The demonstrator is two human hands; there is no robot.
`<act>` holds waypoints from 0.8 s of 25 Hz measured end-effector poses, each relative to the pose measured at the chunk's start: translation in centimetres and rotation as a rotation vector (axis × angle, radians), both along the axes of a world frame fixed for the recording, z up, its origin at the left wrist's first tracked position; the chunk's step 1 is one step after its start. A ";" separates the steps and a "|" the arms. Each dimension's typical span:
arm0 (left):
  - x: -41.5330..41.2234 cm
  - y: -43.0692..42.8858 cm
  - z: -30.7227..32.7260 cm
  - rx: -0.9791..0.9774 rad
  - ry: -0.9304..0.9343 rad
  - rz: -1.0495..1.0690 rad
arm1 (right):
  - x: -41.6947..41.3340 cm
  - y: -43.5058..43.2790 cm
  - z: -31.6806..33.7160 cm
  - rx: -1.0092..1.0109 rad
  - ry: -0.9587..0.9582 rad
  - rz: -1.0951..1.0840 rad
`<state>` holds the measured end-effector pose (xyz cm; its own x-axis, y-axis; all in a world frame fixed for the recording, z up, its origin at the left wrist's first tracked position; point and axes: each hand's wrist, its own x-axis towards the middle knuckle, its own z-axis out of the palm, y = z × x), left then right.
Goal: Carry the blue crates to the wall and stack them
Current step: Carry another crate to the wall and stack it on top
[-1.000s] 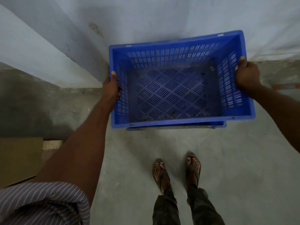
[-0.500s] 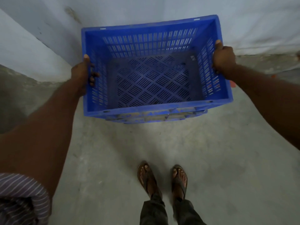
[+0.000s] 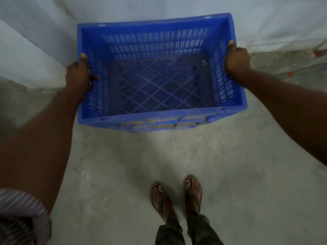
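Observation:
An empty blue crate with slotted walls and a slotted floor is in front of me, close to the pale wall. My left hand grips its left rim, thumb on top and fingers through the side. My right hand grips the right rim the same way. Under the crate's near edge the rim of a second blue crate shows; whether the two touch I cannot tell.
The wall runs across the top and forms a corner at the left. Below it lies a grey concrete floor. My feet in sandals stand a step behind the crate. Small orange bits lie at the right by the wall.
The crate has come lower and a little to the right in view, and more of the lower crate's rim shows beneath it. Both hands keep their grip on the rims.

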<state>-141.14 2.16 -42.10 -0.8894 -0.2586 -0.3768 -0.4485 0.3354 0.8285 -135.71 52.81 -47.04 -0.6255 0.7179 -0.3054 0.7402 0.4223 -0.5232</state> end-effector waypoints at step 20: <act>0.5 -0.2 -0.1 -0.029 0.048 -0.023 | 3.8 -3.3 3.6 0.004 0.175 0.182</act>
<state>-140.59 1.97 -42.19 -0.9121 -0.2481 -0.3263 -0.4005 0.3693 0.8386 -131.92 49.47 -43.41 -0.7879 0.5894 -0.1785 0.5500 0.5431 -0.6345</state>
